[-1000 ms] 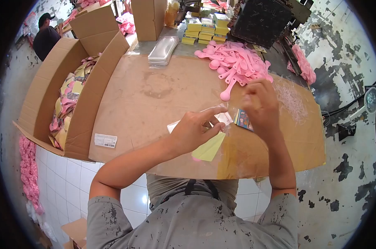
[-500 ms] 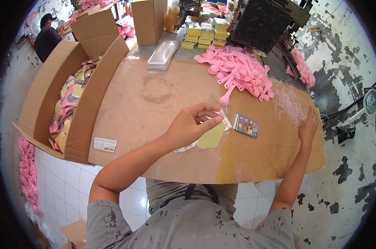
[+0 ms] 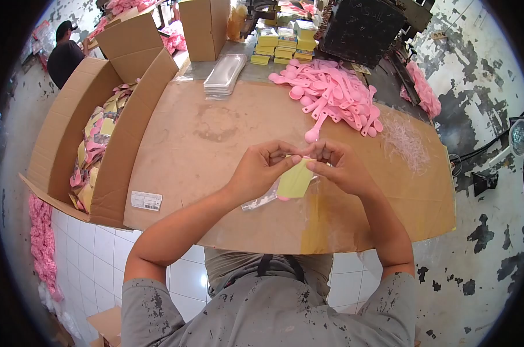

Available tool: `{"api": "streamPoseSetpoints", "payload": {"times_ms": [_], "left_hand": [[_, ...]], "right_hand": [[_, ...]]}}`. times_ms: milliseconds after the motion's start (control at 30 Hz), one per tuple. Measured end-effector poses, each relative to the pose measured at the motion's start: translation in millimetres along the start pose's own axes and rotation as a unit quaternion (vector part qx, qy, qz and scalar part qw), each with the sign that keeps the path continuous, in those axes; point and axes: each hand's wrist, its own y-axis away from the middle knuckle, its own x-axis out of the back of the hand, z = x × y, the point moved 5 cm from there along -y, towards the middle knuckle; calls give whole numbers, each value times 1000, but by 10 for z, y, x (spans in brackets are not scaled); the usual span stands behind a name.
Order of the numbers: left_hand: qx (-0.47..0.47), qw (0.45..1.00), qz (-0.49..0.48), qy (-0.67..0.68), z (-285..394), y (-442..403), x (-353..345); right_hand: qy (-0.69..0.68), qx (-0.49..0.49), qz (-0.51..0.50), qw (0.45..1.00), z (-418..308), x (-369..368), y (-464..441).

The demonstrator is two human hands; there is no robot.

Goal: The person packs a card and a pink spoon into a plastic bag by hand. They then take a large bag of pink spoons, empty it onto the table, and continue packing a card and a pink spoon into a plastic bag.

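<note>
Above the cardboard table cover, my left hand (image 3: 262, 169) and my right hand (image 3: 345, 169) meet, thumbs and fingers pinched at the top of a clear plastic bag. Inside it or against it is a yellow-green card (image 3: 295, 180), with a bit of pink showing at its lower edge. Another clear plastic bag (image 3: 260, 200) seems to lie beneath, partly covered by the card. Just beyond my fingers, a pink measuring spoon (image 3: 312, 135) sticks out from the heap of pink spoons (image 3: 337, 95). My right hand and forearm cover the spot where the blue printed cards lay.
An open carton (image 3: 136, 130) of packed bags stands at the left. Toward the back are a stack of clear bags (image 3: 223, 75) and piles of cards (image 3: 285, 45). Clear plastic strips (image 3: 406, 141) lie at the right. A person (image 3: 67, 56) sits far left.
My right hand has come from the plastic strips at the right edge to join my left hand at the bag's top. The blue printed cards are now out of sight.
</note>
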Motion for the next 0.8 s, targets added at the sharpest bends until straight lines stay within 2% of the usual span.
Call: {"api": "streamPoseSetpoints", "payload": {"times_ms": [233,333,400,500,800], "left_hand": [[-20,999,5,30,-20,-13,2],[-30,1000,2,10,-19,-30,2],[-3,1000,9,-12,-16,-37,38],[7,999,23,-35,-42,-38,77],[-12,994,46,-97,-68,-53,159]], "right_hand": [[-31,50,26,998,133,56,-3],[-29,31,33,999,145,92,36],[-39,21,45,998,173,118,52],[-38,70,64,995,166,135,52],[-42,69,105,991,207,188,63]]}}
